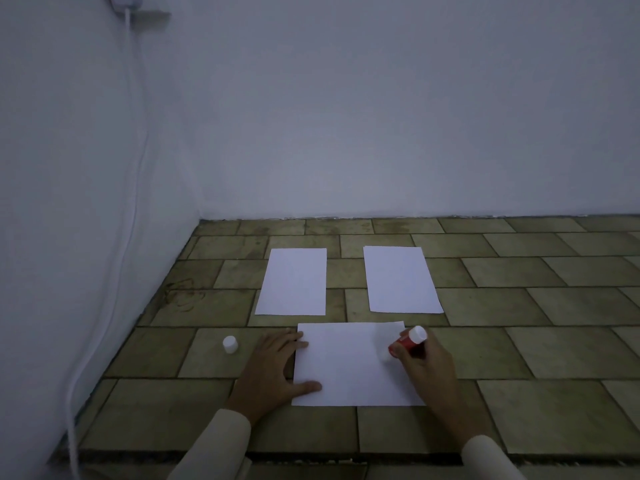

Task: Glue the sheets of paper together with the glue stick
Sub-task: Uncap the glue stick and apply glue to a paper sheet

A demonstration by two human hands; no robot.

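Under the right hand (427, 363), at the near sheet's (349, 368) right part, the glue stick (408, 342) is tilted, tip down on the paper w/ its white end up, prob. so glue lays along that side. Fingers wrapped shut round the red barrel. Left hand (273, 367) lies flat and open on the sheet's left edge, gripping nothing, likely pinning it vs. sliding. Cap (230, 344) stands left of that hand, off the paper. Two more sheets, left sheet (292, 281) & right sheet (401, 279), wait beyond both hands, apart.
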